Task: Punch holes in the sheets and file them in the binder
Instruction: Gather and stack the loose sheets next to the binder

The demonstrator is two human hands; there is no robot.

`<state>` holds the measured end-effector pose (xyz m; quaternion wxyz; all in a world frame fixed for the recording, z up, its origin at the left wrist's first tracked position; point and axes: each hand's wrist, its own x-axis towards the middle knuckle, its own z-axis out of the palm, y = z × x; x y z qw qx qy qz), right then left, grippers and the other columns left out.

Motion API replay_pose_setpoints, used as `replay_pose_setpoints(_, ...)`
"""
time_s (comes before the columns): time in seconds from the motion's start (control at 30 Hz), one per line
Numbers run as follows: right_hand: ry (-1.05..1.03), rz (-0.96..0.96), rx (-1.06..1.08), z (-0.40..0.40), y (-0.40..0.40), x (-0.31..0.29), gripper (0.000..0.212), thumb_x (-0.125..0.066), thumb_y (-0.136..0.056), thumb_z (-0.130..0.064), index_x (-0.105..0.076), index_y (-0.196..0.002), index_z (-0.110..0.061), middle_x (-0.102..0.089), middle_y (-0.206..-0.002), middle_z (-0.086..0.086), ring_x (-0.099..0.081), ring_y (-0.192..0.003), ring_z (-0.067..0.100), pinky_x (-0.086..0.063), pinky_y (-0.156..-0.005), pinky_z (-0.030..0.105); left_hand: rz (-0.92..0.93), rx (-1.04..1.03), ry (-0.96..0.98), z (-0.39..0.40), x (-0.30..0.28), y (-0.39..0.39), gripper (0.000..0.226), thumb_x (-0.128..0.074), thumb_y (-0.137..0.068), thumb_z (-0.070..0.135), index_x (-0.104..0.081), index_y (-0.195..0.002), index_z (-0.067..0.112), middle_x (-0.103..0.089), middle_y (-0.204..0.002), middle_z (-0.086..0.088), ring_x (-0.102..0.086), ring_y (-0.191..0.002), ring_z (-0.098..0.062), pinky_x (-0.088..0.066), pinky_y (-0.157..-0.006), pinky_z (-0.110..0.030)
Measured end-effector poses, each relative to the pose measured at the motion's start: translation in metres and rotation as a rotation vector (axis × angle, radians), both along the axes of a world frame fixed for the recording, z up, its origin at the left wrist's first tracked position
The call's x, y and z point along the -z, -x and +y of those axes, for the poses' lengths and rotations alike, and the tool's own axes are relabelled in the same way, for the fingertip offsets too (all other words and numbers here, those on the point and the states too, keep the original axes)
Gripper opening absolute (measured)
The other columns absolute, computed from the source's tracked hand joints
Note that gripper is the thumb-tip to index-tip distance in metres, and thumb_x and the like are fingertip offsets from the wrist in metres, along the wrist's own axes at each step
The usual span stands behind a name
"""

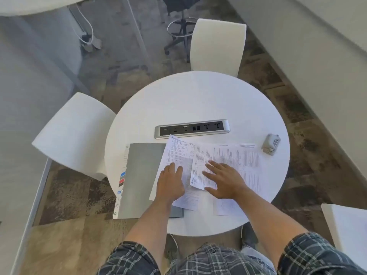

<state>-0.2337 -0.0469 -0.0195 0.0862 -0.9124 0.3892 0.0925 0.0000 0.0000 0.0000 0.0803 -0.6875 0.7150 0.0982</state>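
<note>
A grey binder point(142, 175) lies closed on the left part of the round white table point(198, 96), with coloured index tabs along its left edge. Several printed sheets point(234, 155) lie spread to its right, partly overlapping the binder. My left hand point(170, 184) rests flat on the left sheets with its fingers straight. My right hand point(224, 179) presses flat on the right sheets with its fingers spread. A small grey hole punch point(271, 144) stands near the table's right edge, apart from both hands.
A silver power and socket strip point(192, 128) is set into the table's middle, just beyond the sheets. White chairs stand at the back point(217, 46), the left point(73, 133) and the near right point(345, 225). A black swivel stool point(181, 26) stands farther back.
</note>
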Motion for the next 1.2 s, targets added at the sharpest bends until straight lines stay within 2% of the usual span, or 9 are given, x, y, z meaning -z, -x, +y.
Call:
replay_pose_setpoints(0.17,-0.089,0.050,-0.122,0.006,-0.010,0.008,0.059,-0.067,-0.081,-0.067,-0.073,-0.129,-0.034,-0.067,-0.140,0.010,-0.061,-0.133,0.032,-0.055,-0.100,0.047,-0.075,-0.073,-0.062,0.001,0.006,-0.002,0.058,-0.059,-0.087,0.032,-0.043,-0.142,0.019,-0.036,-0.148,-0.015,-0.041,-0.130,-0.031,-0.039,-0.101,-0.037)
replay_pose_setpoints(0.27,-0.136,0.078,-0.195,0.007,-0.015,0.005,0.057,-0.054,-0.095,-0.062,-0.055,-0.147,-0.041,-0.039,-0.164,0.014,-0.037,-0.152,0.035,-0.033,-0.120,0.050,-0.085,-0.177,-0.091,0.001,0.014,-0.005,0.064,-0.056,-0.090,0.035,-0.035,-0.150,0.025,-0.022,-0.160,-0.023,-0.029,-0.145,-0.039,-0.032,-0.113,-0.046)
replay_pose_setpoints(0.37,-0.174,0.126,-0.208,0.009,-0.017,0.006,0.055,-0.049,-0.100,-0.058,-0.044,-0.154,-0.044,-0.015,-0.173,0.012,-0.021,-0.158,0.034,-0.019,-0.126,0.048,-0.014,-0.371,-0.120,-0.003,0.016,-0.008,0.061,-0.053,-0.094,0.041,-0.035,-0.151,0.027,-0.019,-0.161,-0.026,-0.027,-0.147,-0.041,-0.028,-0.115,-0.048)
replay_pose_setpoints(0.5,-0.177,0.160,-0.229,0.012,-0.018,0.005,0.062,-0.050,-0.101,-0.054,-0.042,-0.158,-0.033,-0.022,-0.171,0.013,-0.032,-0.153,0.034,-0.029,-0.123,0.048,0.070,-0.495,-0.062,-0.009,0.014,-0.013,0.046,-0.053,-0.097,0.038,-0.053,-0.139,0.018,-0.046,-0.143,-0.011,-0.044,-0.132,-0.030,-0.035,-0.107,-0.042)
replay_pose_setpoints(0.67,-0.184,0.096,-0.155,0.015,-0.021,0.008,0.073,-0.053,-0.099,-0.049,-0.036,-0.159,-0.011,-0.032,-0.168,0.006,-0.050,-0.138,0.029,-0.042,-0.114,0.043,0.198,-0.642,-0.033,-0.021,0.011,-0.019,0.039,-0.058,-0.098,0.034,-0.059,-0.131,0.012,-0.056,-0.132,-0.008,-0.055,-0.121,-0.029,-0.042,-0.100,-0.042)
replay_pose_setpoints(0.83,-0.238,-0.081,0.021,0.015,-0.022,0.004,0.073,-0.048,-0.105,-0.047,-0.023,-0.165,-0.014,-0.023,-0.171,-0.002,-0.056,-0.132,0.025,-0.054,-0.103,0.040,0.208,-0.687,-0.053,-0.026,0.013,-0.024,0.052,-0.069,-0.092,0.033,-0.050,-0.137,0.015,-0.048,-0.139,-0.009,-0.050,-0.125,-0.029,-0.044,-0.100,-0.043)
replay_pose_setpoints(0.93,-0.344,-0.277,0.228,0.010,-0.026,0.004,0.078,-0.055,-0.103,-0.047,-0.019,-0.166,-0.017,-0.026,-0.169,-0.003,-0.063,-0.123,0.020,-0.058,-0.095,0.038,0.268,-0.654,-0.065,-0.030,0.016,-0.026,0.066,-0.071,-0.091,0.033,-0.041,-0.146,0.015,-0.045,-0.147,-0.009,-0.046,-0.133,-0.030,-0.044,-0.103,-0.044)
replay_pose_setpoints(1.03,-0.450,-0.418,0.319,0.001,-0.038,0.001,0.081,-0.062,-0.101,-0.040,-0.017,-0.166,-0.022,-0.030,-0.166,-0.001,-0.063,-0.121,0.015,-0.058,-0.096,0.034,0.304,-0.602,-0.066,-0.034,0.017,-0.025,0.071,-0.070,-0.093,0.034,-0.036,-0.151,0.016,-0.044,-0.150,-0.009,-0.044,-0.136,-0.031,-0.044,-0.106,-0.044)
replay_pose_setpoints(1.2,-0.596,-0.606,0.405,-0.008,-0.069,-0.019,0.079,-0.070,-0.097,-0.031,-0.027,-0.163,-0.032,-0.041,-0.157,-0.002,-0.063,-0.117,0.013,-0.055,-0.089,0.021,0.401,-0.630,-0.051,-0.041,0.018,-0.024,0.061,-0.071,-0.092,0.034,-0.049,-0.146,0.019,-0.048,-0.143,-0.009,-0.052,-0.128,-0.030,-0.046,-0.104,-0.042)
